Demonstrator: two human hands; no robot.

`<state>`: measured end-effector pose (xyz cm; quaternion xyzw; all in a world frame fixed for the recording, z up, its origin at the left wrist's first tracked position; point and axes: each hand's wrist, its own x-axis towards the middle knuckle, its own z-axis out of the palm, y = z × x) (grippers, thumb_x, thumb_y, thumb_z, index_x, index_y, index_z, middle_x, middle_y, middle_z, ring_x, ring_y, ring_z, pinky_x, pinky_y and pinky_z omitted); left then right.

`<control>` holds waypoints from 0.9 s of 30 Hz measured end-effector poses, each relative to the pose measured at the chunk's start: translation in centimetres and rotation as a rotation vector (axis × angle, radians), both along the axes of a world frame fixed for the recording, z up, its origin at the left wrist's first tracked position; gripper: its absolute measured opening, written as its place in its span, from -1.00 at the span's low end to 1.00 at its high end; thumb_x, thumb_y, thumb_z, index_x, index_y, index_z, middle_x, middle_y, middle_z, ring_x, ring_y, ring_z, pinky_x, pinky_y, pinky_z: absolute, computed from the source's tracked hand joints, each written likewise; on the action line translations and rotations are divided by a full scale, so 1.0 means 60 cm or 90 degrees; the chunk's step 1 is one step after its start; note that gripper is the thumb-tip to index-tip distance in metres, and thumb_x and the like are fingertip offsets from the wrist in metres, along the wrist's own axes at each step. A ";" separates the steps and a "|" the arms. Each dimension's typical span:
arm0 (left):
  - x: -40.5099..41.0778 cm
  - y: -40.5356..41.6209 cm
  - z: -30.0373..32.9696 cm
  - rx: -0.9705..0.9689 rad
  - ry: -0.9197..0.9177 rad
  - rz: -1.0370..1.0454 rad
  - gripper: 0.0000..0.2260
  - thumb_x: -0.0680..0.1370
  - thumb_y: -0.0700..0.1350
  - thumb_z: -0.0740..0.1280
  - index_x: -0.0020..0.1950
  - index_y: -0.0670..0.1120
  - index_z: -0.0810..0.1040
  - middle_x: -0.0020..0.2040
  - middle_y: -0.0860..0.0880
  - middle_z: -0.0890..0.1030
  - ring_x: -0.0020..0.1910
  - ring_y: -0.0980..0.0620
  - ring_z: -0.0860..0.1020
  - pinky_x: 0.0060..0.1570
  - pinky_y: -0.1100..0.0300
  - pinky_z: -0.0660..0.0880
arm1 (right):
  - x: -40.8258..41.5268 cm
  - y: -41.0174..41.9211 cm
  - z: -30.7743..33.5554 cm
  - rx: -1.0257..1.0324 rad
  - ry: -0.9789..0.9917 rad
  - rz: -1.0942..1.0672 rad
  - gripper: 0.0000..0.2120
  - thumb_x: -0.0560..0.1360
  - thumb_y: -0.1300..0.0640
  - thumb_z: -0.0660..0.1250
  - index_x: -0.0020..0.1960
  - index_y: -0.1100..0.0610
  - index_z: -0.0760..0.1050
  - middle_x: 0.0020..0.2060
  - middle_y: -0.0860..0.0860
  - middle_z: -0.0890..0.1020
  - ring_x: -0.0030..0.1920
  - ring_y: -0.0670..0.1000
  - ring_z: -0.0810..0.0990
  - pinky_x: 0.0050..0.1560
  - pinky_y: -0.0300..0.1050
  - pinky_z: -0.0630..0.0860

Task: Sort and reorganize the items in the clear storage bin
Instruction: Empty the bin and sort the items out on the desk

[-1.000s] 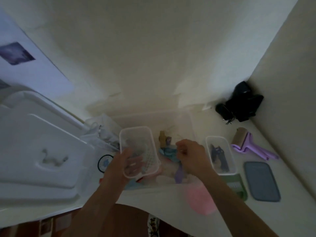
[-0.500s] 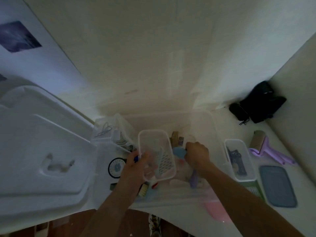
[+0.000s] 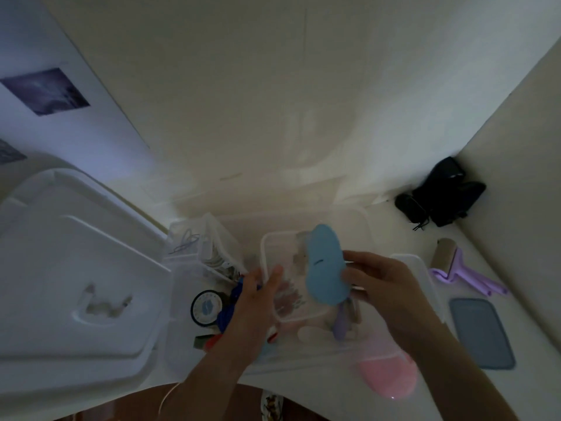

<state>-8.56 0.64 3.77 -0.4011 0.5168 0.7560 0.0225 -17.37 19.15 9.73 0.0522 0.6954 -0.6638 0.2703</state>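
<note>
While the left hand [image 3: 258,294] grips the near left edge of a small clear container [image 3: 291,278], thumb inside the rim and fingers beneath, the right hand [image 3: 382,284] pinches a flat light-blue oval item [image 3: 326,268] by its right side and holds it over that container, seemingly to drop it in as one sorted group. Both are lifted above the clear storage bin [image 3: 303,357], which sits at the near edge of the white table [image 3: 531,390], roughly centred in front of the person; keeping the container raised probably saves reaching down through the loose things left in the bin. Those include a purple handle-like piece [image 3: 339,325] and a round dial-faced object [image 3: 206,308] towards the bin's left end, though much there is too dim to name. Left of the bin lies a large white lid [image 3: 76,268], presumably the bin's own, set aside to free the opening. Towards the right edge of the table rest a grey-blue lid [image 3: 479,332], a purple lint roller [image 3: 464,268] and, in the far right corner, a black bundle [image 3: 440,197]. A pink object [image 3: 388,378] lies at the near edge by the bin.
</note>
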 end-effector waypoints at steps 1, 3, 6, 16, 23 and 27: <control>-0.001 0.005 0.002 0.008 0.003 -0.011 -0.52 0.47 0.18 0.42 0.31 0.04 0.45 0.07 -0.05 0.70 0.05 -0.10 0.68 0.11 -0.22 0.59 | 0.008 -0.010 -0.003 0.021 0.008 0.006 -0.78 0.46 0.37 0.41 0.07 0.16 0.66 -0.19 0.05 0.73 -0.15 0.00 0.69 -0.06 -0.04 0.64; 0.000 0.015 0.009 0.052 0.022 -0.015 -0.52 0.46 0.18 0.42 0.31 0.05 0.43 0.10 -0.08 0.70 0.06 -0.11 0.69 0.15 -0.19 0.58 | 0.025 -0.028 -0.014 0.165 0.119 0.020 -0.77 0.42 0.27 0.48 0.07 0.12 0.67 -0.24 -0.06 0.72 -0.23 -0.12 0.68 -0.13 -0.17 0.63; 0.006 0.027 0.016 0.092 0.052 -0.009 -0.53 0.48 0.13 0.39 0.33 0.01 0.41 0.13 -0.14 0.68 0.05 -0.17 0.69 0.17 -0.20 0.57 | 0.055 -0.053 -0.040 0.420 0.363 0.051 -0.77 0.38 0.10 0.50 0.02 -0.07 0.61 -0.17 -0.20 0.62 -0.21 -0.16 0.62 -0.11 -0.18 0.58; 0.018 0.039 0.000 0.052 0.054 -0.011 -0.59 0.53 0.18 0.36 0.31 0.06 0.45 0.20 -0.02 0.65 0.14 -0.06 0.66 0.17 -0.20 0.56 | 0.090 -0.070 -0.033 0.380 0.391 -0.096 -0.90 0.47 0.03 0.45 -0.06 -0.08 0.55 -0.21 -0.18 0.63 -0.27 -0.25 0.59 -0.23 -0.43 0.52; 0.024 0.041 -0.006 0.084 0.074 -0.021 -0.62 0.58 0.06 0.34 0.37 0.04 0.42 0.18 -0.09 0.67 0.13 -0.14 0.66 0.17 -0.17 0.56 | 0.108 -0.095 -0.052 0.408 0.265 0.058 -0.74 0.45 0.04 0.46 0.11 -0.03 0.54 -0.12 -0.14 0.68 -0.18 -0.24 0.62 -0.20 -0.52 0.44; 0.025 0.028 -0.024 0.040 0.051 0.021 -0.60 0.55 -0.16 0.40 0.36 -0.03 0.41 0.13 -0.14 0.66 0.05 -0.16 0.67 0.00 -0.08 0.60 | 0.128 -0.097 -0.067 0.539 0.391 0.172 -0.78 0.52 -0.03 0.33 0.13 -0.01 0.55 -0.04 -0.07 0.55 -0.05 -0.04 0.53 -0.04 -0.14 0.53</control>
